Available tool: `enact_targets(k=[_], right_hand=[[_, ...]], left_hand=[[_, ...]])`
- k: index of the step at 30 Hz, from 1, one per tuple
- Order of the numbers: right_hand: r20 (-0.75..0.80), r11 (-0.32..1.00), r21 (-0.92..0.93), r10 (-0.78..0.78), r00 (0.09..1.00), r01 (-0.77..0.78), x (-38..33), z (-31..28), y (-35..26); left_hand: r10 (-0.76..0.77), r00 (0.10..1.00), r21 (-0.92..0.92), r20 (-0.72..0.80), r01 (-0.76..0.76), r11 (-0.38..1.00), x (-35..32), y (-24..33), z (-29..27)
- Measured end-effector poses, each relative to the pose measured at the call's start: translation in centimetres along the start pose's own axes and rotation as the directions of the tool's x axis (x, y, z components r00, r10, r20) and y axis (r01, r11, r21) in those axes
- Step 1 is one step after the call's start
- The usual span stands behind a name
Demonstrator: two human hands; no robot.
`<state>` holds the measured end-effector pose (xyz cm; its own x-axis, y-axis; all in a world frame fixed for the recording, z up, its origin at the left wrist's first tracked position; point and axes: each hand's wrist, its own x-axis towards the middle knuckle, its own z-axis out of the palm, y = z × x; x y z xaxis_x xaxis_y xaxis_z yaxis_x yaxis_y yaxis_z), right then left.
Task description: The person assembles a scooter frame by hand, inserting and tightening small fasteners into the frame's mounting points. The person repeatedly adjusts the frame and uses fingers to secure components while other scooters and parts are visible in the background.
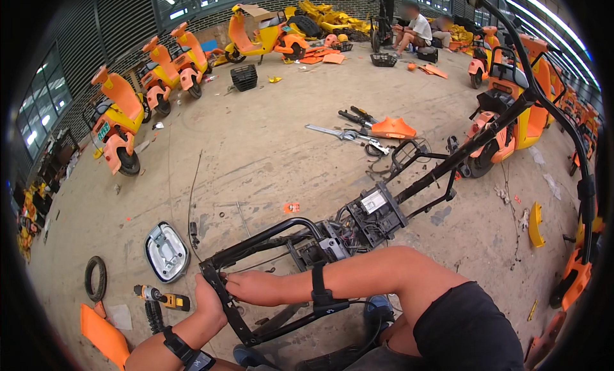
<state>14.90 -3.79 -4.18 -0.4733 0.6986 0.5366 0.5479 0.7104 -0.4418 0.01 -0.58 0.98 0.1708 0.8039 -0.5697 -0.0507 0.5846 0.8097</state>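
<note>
A stripped black scooter frame (470, 144) lies across in front of me, its handlebar end reaching to the upper right. At its near left end is a dark cross plate (235, 316). My left hand (208, 301) is closed on the outer side of this plate, with fingertips hidden behind it. From the inner side, my right hand (259, 288) reaches to the same plate with fingers curled together; what they pinch is hidden. Wires and a silver-topped box (374, 201) sit in the middle of the frame. Left of my left hand lies a yellow-black cordless power tool (174, 301).
Near the tool are a shock absorber (154, 316), a small tyre (96, 278), an orange panel (103, 336) and a pale oval shell (167, 253). Beyond the frame lie metal parts (348, 134) and a black crate (244, 77). Orange-yellow scooters (118, 109) stand around; people (417, 31) sit far back.
</note>
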Motion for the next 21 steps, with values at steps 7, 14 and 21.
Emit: enact_targets(k=[7,14,21], right_hand=[[0.055,0.981,-0.183,-0.056,0.997,0.065,-0.3,0.4,-0.2],[0.053,0.867,0.357,0.352,0.935,-0.347,0.9,-0.1,0.1],[0.268,0.701,0.449,0.487,0.831,-0.555,2.2,-2.8,-1.4]], left_hand=[[0.056,0.998,-0.062,-0.013,-0.057,0.996,1.6,-0.6,-0.6],[0.066,0.998,-0.026,0.007,-0.066,0.997,1.3,-0.3,-0.4],[0.097,0.992,-0.043,0.083,-0.093,0.995,3.0,-1.3,-2.0]])
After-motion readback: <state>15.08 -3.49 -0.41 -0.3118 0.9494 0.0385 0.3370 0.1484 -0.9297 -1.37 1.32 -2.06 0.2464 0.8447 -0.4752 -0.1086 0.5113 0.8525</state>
